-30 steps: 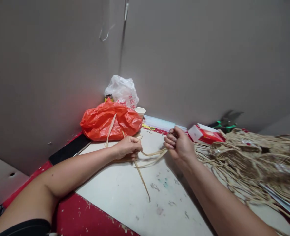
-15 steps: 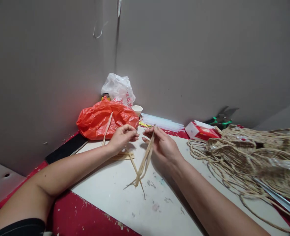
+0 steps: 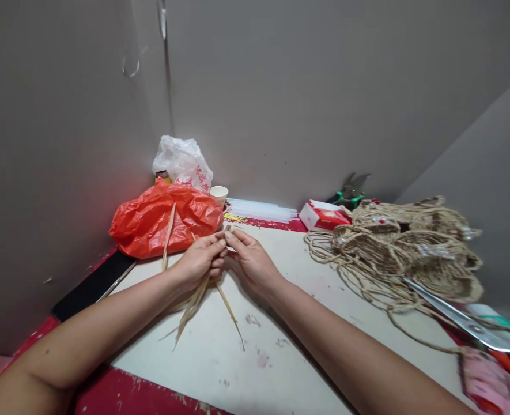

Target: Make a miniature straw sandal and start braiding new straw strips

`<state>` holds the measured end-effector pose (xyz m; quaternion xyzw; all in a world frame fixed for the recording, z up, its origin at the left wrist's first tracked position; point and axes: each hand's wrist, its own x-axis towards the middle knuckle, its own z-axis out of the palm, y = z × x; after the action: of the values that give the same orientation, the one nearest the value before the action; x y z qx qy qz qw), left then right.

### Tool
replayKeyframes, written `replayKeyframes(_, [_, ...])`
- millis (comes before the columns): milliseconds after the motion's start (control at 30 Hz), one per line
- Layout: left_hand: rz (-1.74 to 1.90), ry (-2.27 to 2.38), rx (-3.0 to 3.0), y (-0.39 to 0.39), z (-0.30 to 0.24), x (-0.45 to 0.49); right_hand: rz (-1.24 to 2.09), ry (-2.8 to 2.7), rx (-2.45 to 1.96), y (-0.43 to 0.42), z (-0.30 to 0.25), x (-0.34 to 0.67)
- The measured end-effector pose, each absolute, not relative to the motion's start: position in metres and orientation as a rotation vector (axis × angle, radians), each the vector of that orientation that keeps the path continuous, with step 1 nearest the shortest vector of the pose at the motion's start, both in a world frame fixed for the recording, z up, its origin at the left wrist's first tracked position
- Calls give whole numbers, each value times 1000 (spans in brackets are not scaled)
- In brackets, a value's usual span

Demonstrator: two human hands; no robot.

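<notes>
Both my hands meet above the white board [image 3: 276, 323], fingertips pinched close together. My left hand [image 3: 200, 259] is closed round a bunch of dry straw strips [image 3: 193, 306], whose loose ends hang below it toward me. My right hand [image 3: 250, 253] pinches the upper tips of the strips between thumb and fingers, touching the left fingertips. One thin strip [image 3: 231, 308] slants down to the right beneath the hands. Another pale strip [image 3: 169, 233] stands up against the red plastic bag [image 3: 151, 222] beyond my left wrist.
Coiled straw cord [image 3: 367, 282] is heaped at the right, with large scissors [image 3: 462, 323] partly on it. At the back are a paper cup [image 3: 219, 195], clear sticks [image 3: 263, 211], a red-and-white box [image 3: 324, 216], green-handled pliers [image 3: 354, 193] and a white bag [image 3: 183, 161]. Grey walls enclose the table.
My hands have come together, and the straw strips that hung from my right hand now pass through my left hand. The view has turned right, showing more of the scissors.
</notes>
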<state>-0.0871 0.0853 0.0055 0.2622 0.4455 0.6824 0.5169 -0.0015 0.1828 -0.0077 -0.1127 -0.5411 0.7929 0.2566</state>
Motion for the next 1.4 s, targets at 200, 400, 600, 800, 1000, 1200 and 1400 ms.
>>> replayKeyframes(200, [1589, 1137, 648, 84, 7, -89, 1901, -1500, -320, 196, -5, 0])
replayKeyframes(400, [1531, 1092, 627, 85, 4, -90, 1774, -1771, -199, 198, -8, 2])
replayKeyframes(600, [1596, 1075, 628, 86, 1, -94, 1898, -1546, -328, 205, -9, -1])
replayKeyframes(800, [1587, 1097, 677, 88, -6, -98, 1977, -1728, -239, 202, -18, -3])
replayKeyframes(1000, [1533, 1156, 684, 88, -10, -99, 2145, -1638, -241, 199, -25, -3])
replayKeyframes(1200, [1506, 1144, 714, 88, -13, -100, 2340, -1543, -249, 202, -22, -2])
replayKeyframes(1400, [1484, 1077, 723, 88, -19, -104, 2361, -1523, -272, 204, -20, -1])
